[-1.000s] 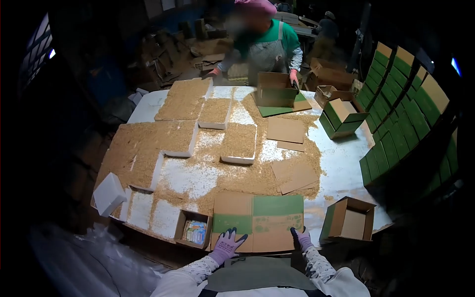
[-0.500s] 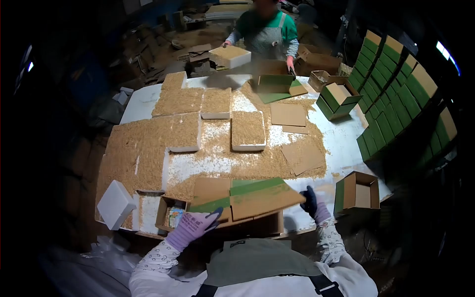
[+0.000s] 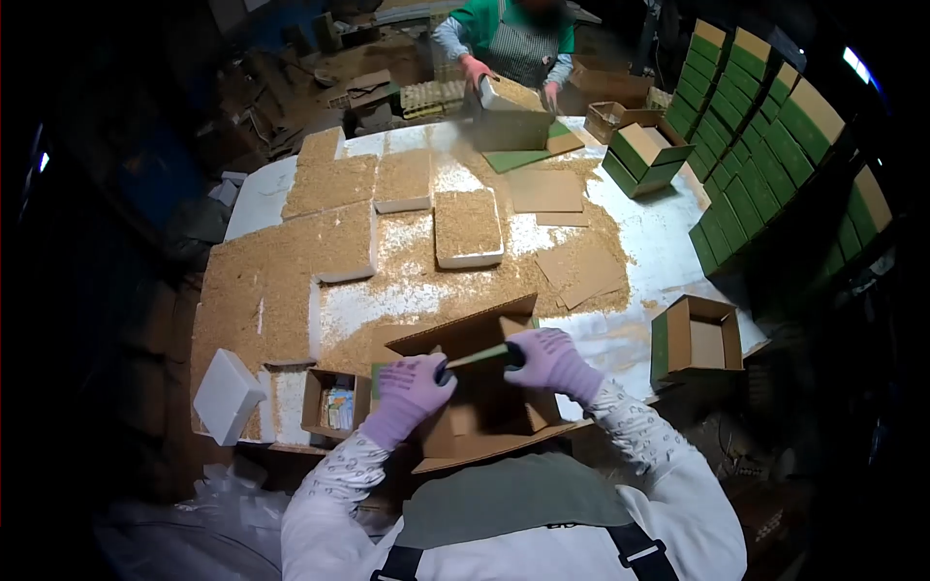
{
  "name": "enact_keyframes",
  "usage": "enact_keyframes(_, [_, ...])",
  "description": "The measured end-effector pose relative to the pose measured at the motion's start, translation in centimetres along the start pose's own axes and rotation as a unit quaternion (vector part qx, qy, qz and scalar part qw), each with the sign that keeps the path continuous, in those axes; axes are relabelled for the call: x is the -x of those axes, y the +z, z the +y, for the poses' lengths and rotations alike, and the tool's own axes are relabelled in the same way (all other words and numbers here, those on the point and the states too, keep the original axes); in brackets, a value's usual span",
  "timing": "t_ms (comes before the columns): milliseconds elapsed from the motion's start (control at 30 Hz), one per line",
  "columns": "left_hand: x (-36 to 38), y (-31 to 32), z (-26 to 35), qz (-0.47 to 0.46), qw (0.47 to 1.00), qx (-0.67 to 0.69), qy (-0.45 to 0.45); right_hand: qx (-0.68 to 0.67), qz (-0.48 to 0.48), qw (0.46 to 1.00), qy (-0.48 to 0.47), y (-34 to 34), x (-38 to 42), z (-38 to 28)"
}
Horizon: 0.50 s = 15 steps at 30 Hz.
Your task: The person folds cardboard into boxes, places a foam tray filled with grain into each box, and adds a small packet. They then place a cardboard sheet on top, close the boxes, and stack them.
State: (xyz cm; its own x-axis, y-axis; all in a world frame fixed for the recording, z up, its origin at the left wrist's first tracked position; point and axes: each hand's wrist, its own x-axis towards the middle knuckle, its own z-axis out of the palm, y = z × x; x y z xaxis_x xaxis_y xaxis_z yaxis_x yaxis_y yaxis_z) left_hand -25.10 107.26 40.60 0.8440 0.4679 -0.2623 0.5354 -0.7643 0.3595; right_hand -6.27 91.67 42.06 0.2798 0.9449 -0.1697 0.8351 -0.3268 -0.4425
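Table (image 3: 668, 261): big white top, and we've got sawdust-looking chaff spread over most of the left and middle, grainy and tan.

Green box stacks (image 3: 765, 145): rows of closed green cartons with brown tops lined up along our right side, well apart from our hands.

Trays (image 3: 468, 228): shallow white rectangular trays heaped with the same chaff; one sits alone mid-table, others butt together to the left.

Cardboard box (image 3: 475, 407): the one we're working on, plain brown corrugated inside, green outside, half opened at the near edge of the table right in front of us, flaps sticking up. Looks empty inside.

Open carton (image 3: 696, 334): brown inside, green side wall, nothing in it but a flat bottom panel, just right of us.

Small box (image 3: 329, 405): open brown box to our left holding some colourful printed packets.

White block (image 3: 225, 395): smooth white lidded box at the near left corner, tilted.

Cardboard sheets (image 3: 581, 273): flat brown pieces lying on the chaff.

Left hand (image 3: 415, 384): purple glove, fingers curled tight on the box's green flap edge.

Right hand (image 3: 550, 356): purple glove, fingers closed on the same flap.

Co-worker (image 3: 513, 39): across the table, both hands on another box.
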Motion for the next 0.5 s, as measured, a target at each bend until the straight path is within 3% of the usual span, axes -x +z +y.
enact_keyframes(33, [-1.1,2.6,1.2,0.010,0.997,-0.014,0.069,0.098,-0.137,0.985,-0.021,2.7,-1.4,-0.8])
enact_keyframes(67, [-2.3,6.0,1.3,0.018,0.990,-0.024,0.134,0.076,-0.177,0.979,-0.065,6.4,-2.0,1.3])
enact_keyframes(133, [-4.0,9.6,-2.0,0.006,0.936,-0.238,0.260,-0.042,-0.130,0.954,-0.267,9.1,-1.4,9.1])
enact_keyframes(167, [-5.0,7.9,-2.7,0.172,0.894,-0.280,0.304,-0.096,-0.088,0.957,-0.260,7.8,0.0,10.5])
enact_keyframes(200, [-4.9,6.4,-2.8,0.322,0.829,-0.311,0.336,0.179,-0.058,0.940,-0.283,4.3,2.0,9.0])
enact_keyframes(267, [-5.5,3.0,-1.9,0.256,0.910,-0.209,0.251,0.188,-0.147,0.954,-0.184,2.9,5.2,7.2])
enact_keyframes(333, [-8.4,3.0,-2.5,0.291,0.891,-0.272,0.217,-0.042,-0.098,0.985,-0.139,6.2,6.4,8.5])
enact_keyframes(367, [-8.6,2.2,-1.0,0.243,0.934,-0.213,0.149,-0.187,-0.048,0.972,-0.136,8.5,5.7,10.2])
enact_keyframes(400, [-8.5,1.1,0.7,0.194,0.966,-0.152,0.082,-0.433,0.036,0.900,0.019,9.9,5.1,9.3])
enact_keyframes(467, [-6.6,1.6,2.1,0.213,0.977,0.015,0.028,-0.435,0.206,0.845,0.233,10.8,3.5,7.1])
enact_keyframes(500, [-3.5,1.4,3.6,0.166,0.985,0.005,0.045,-0.462,0.210,0.811,0.292,13.4,2.7,8.8])
